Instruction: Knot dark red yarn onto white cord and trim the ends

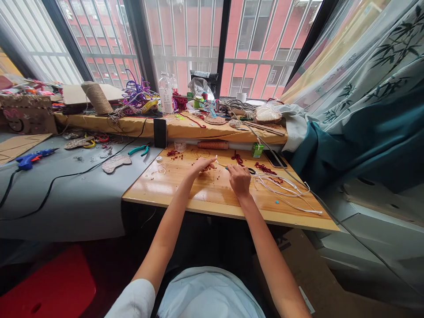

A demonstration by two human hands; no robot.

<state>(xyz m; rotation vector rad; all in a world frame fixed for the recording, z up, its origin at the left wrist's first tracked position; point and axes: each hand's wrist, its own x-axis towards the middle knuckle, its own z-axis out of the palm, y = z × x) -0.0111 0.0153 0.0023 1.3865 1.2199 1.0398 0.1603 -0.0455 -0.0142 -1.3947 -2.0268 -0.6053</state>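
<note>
Over the middle of the wooden board (205, 194), my left hand (204, 165) is closed with its fingers pinching a small white piece (216, 157). To its right my right hand (240, 179) is closed around a thin tool (222, 165), whose tip points left toward the white piece. Most of the tool is hidden in the fist. White cords (285, 190) lie to the right of my right hand, beside dark red braided cord (265, 168). Small dark red bits are scattered on the board around my left hand.
Behind the board, a ledge (132, 126) holds a twine cone (97, 98), a bottle (166, 93) and tangled cords. A phone (274, 159) and green box (257, 150) sit at the back right. Teal pliers (139, 150) and a blue glue gun (33, 158) lie left.
</note>
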